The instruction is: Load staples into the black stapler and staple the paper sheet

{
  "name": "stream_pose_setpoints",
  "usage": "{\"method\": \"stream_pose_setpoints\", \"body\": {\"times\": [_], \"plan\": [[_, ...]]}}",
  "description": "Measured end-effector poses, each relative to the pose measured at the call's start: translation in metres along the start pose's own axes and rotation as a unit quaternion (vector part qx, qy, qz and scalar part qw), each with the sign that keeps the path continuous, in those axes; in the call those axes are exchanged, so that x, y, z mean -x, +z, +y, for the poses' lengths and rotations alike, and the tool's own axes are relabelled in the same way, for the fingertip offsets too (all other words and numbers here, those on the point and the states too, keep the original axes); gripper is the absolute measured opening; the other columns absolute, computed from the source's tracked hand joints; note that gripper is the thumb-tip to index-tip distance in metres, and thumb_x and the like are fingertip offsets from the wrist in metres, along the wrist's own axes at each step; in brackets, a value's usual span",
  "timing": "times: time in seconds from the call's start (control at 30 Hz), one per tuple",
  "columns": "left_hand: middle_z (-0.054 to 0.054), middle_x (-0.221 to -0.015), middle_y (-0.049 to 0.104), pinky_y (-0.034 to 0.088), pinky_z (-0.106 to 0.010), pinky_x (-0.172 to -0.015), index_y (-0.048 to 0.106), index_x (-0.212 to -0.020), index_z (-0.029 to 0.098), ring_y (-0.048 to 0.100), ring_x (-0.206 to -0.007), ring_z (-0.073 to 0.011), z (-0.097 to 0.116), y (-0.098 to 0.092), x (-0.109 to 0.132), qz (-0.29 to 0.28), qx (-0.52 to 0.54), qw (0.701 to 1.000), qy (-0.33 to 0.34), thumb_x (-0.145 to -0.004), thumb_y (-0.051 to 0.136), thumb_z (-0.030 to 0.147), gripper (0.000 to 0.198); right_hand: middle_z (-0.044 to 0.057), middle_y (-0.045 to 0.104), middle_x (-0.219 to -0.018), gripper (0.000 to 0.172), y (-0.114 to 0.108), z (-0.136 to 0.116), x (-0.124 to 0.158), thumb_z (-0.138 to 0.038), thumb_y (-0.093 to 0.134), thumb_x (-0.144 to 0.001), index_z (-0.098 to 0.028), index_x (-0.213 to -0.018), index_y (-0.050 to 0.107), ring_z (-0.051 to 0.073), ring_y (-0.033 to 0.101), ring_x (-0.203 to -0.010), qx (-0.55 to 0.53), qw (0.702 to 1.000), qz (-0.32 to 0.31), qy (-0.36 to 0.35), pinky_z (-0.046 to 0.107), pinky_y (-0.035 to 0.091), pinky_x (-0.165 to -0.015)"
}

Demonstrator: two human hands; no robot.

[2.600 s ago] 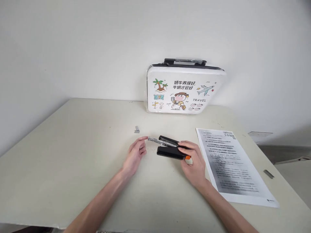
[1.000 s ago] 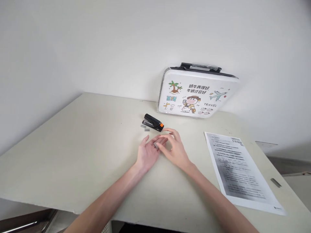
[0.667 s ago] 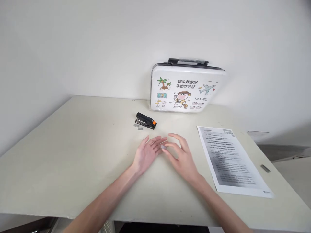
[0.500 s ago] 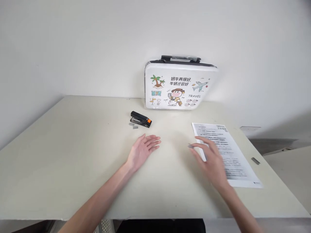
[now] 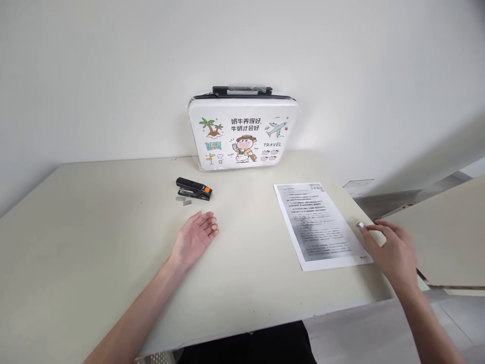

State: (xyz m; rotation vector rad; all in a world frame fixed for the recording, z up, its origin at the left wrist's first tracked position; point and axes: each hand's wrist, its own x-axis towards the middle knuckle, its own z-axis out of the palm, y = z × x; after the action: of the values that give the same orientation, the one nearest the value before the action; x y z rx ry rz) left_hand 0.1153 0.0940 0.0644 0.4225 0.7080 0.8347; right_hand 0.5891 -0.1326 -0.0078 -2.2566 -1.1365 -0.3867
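At the table's right edge, beside the paper, my right hand pinches a small silvery strip of staples between thumb and fingertip. Whether one strip or two are there I cannot tell. My left hand rests palm up on the table, fingers loosely curled and apart, holding nothing. Just beyond it lies a black stapler with an orange patch. Two grey strips of staples lie against its near left side. A printed sheet of paper lies flat between my hands, nearer the right one.
A white cartoon case with a black handle stands against the wall at the back of the table. To the right, past a gap, is another pale tabletop.
My right hand has moved right, from over the paper's left side to the table's right edge. My left hand stays open. The whole view has turned right.
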Motion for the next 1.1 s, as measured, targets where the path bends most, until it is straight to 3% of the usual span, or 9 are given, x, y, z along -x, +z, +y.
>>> {"method": "stream_pose_setpoints", "body": {"times": [0.17,0.4,0.6,0.77,0.87,0.93,1.1], "plan": [[-0.009,-0.087,0.062,0.058,-0.031,-0.075,0.072,-0.099,0.009,0.063,-0.078,-0.0184,0.002,0.001,0.000,-0.005,-0.005,1.000,0.006,-0.095,0.063,0.025,0.019,0.018,0.068,-0.127,0.037,-0.005,0.007,0.009,-0.059,0.058,-0.092,-0.026,-0.095,0.074,0.043,0.061,-0.120,0.031,0.999,-0.013,0.017,0.059,0.045,-0.099],[-0.008,-0.086,0.060,0.058,-0.031,-0.073,0.072,-0.097,0.009,0.061,-0.076,-0.0180,0.002,0.005,0.001,0.004,-0.004,1.000,0.006,-0.096,0.060,0.021,0.018,0.018,0.068,-0.125,0.041,-0.007,0.010,0.018,-0.060,0.057,-0.091,-0.024,-0.101,0.075,0.041,0.061,-0.119,0.034,0.999,-0.002,0.031,0.059,0.046,-0.101],[-0.008,-0.085,0.061,0.059,-0.030,-0.073,0.072,-0.097,0.009,0.061,-0.075,-0.0167,0.002,0.004,0.001,0.010,-0.002,1.000,0.005,-0.095,0.062,0.020,0.015,0.012,0.072,-0.125,0.042,-0.013,-0.024,0.032,-0.060,0.054,-0.095,-0.026,-0.112,0.071,0.037,0.065,-0.120,-0.023,0.999,-0.002,-0.040,0.055,0.049,-0.104],[-0.008,-0.084,0.063,0.059,-0.031,-0.073,0.072,-0.096,0.012,0.062,-0.074,-0.0170,0.002,0.004,0.002,0.020,0.003,1.000,0.002,-0.093,0.064,0.020,0.012,0.008,0.072,-0.129,0.036,-0.011,-0.052,0.047,-0.055,0.052,-0.099,-0.031,-0.119,0.069,0.034,0.068,-0.121,-0.057,0.992,-0.065,-0.095,0.047,0.058,-0.088],[-0.007,-0.084,0.063,0.058,-0.031,-0.073,0.071,-0.096,0.012,0.063,-0.073,-0.0169,0.001,0.003,0.002,0.017,0.001,1.000,0.002,-0.091,0.066,0.021,0.012,0.007,0.069,-0.137,0.039,-0.009,-0.061,0.049,-0.056,0.051,-0.100,-0.031,-0.126,0.067,0.032,0.067,-0.125,-0.067,0.987,-0.099,-0.104,0.048,0.059,-0.096],[-0.007,-0.084,0.063,0.058,-0.031,-0.073,0.071,-0.096,0.011,0.062,-0.074,-0.0168,0.001,0.003,0.003,0.013,0.000,1.000,0.001,-0.091,0.066,0.021,0.012,0.007,0.064,-0.146,0.045,-0.006,-0.064,0.048,-0.056,0.050,-0.101,-0.031,-0.136,0.063,0.032,0.062,-0.133,-0.072,0.984,-0.121,-0.108,0.050,0.057,-0.103],[-0.007,-0.084,0.061,0.057,-0.030,-0.073,0.072,-0.094,0.011,0.061,-0.074,-0.0163,0.002,0.004,0.004,0.008,-0.006,1.000,0.002,-0.092,0.065,0.021,0.012,0.005,0.043,-0.166,0.057,0.002,-0.065,0.045,-0.054,0.043,-0.106,-0.032,-0.158,0.046,0.033,0.035,-0.156,-0.061,0.975,-0.177,-0.122,0.059,0.044,-0.119]]}}
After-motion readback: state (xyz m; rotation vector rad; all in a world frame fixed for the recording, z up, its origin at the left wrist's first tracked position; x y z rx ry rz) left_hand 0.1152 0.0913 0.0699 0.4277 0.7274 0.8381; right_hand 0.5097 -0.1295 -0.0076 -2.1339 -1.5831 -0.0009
